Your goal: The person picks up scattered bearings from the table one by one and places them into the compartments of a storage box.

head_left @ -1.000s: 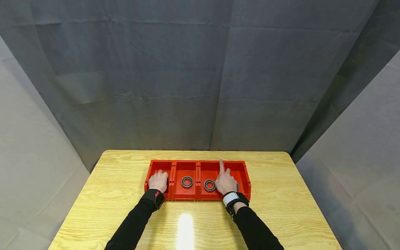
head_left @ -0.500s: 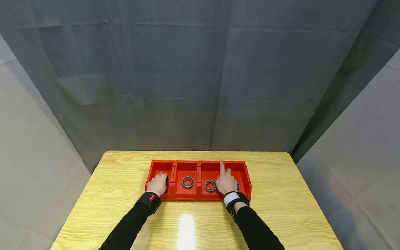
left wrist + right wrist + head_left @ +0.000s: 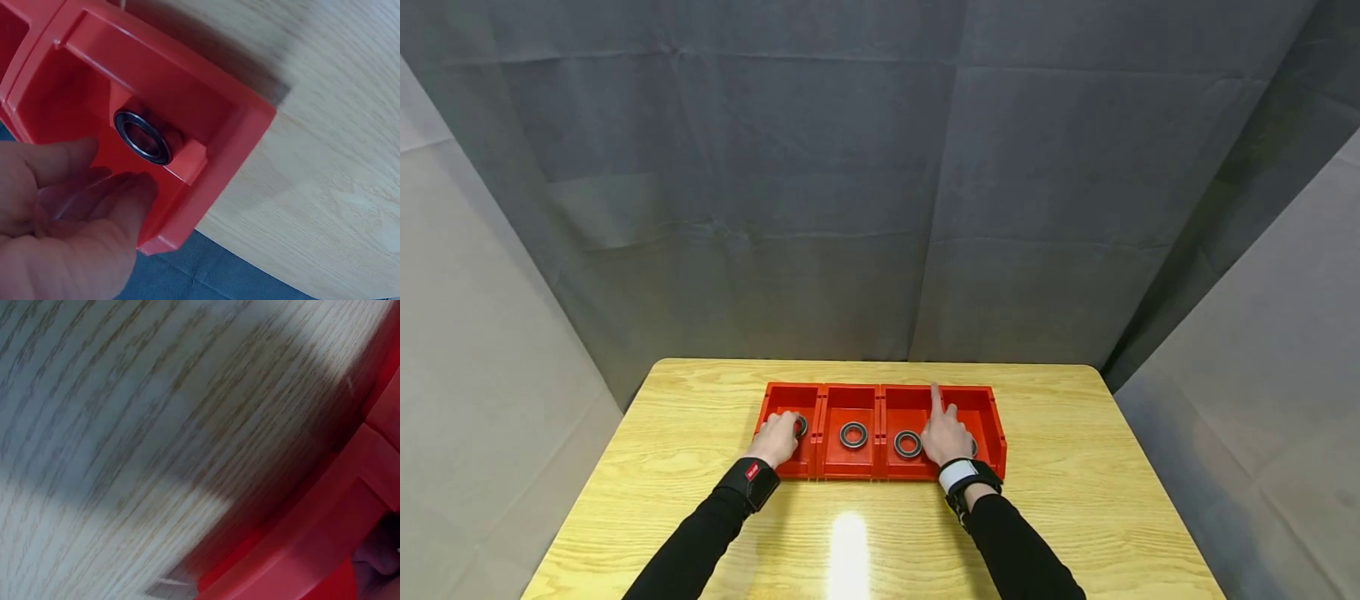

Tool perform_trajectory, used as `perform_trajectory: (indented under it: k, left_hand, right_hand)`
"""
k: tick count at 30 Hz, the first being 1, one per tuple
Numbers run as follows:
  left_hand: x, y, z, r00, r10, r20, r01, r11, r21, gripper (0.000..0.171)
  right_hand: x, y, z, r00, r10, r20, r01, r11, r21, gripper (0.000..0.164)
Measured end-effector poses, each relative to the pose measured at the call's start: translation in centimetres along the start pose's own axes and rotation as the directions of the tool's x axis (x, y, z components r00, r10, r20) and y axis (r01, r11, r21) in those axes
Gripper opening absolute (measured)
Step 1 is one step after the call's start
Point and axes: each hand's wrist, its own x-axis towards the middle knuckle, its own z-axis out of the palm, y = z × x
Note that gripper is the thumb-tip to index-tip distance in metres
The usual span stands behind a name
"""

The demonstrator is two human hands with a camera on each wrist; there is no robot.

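Note:
My left hand (image 3: pixel 777 438) is over the leftmost red bin (image 3: pixel 793 393). In the left wrist view its fingers are bent loosely, with thumb and fingertips apart and nothing between them. Just beyond those fingertips a bearing (image 3: pixel 143 137) with a black rim sits in that bin. My right hand (image 3: pixel 947 437) rests at the wall between the third and fourth bins, index finger straight along it. Its thumb and lower fingers are hidden in the head view. A bearing (image 3: pixel 974 447) peeks out from behind this hand. The right wrist view catches only a dark bit of the hand (image 3: pixel 375 559).
The second red bin (image 3: pixel 850 396) holds a bearing (image 3: pixel 853 435). Another bearing (image 3: pixel 907 444) lies in the third bin (image 3: pixel 904 398), left of my right hand. The bins stand joined in a row on a wooden table (image 3: pixel 700 400). A grey curtain (image 3: pixel 850 167) hangs behind.
My left hand has drawn back and to the left, uncovering the bearing in the leftmost bin. My right hand stays in place at the wall between the bins.

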Motion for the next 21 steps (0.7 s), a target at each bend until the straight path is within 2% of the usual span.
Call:
perform_trajectory:
  k: [6,11,21]
  left_hand:
    - [-0.4,-0.4,-0.5,0.999,0.042,-0.015,-0.043,0.998,-0.037,0.020]
    - [-0.6,-0.2,-1.1,1.000,0.018,0.010,-0.017,0.997,-0.079,0.017]
    - [-2.0,-0.3,-1.4,0.997,0.072,-0.032,-0.074,0.995,-0.069,0.014]
  right_hand:
    - [0.1,0.2,0.3,1.000,-0.005,-0.013,0.005,1.000,-0.001,0.070]
    - [0.2,0.2,0.1,1.000,-0.010,-0.013,0.010,1.000,0.006,0.069]
    - [0.1,0.1,-0.3,0.999,-0.009,0.033,0.008,1.000,0.018,0.070]
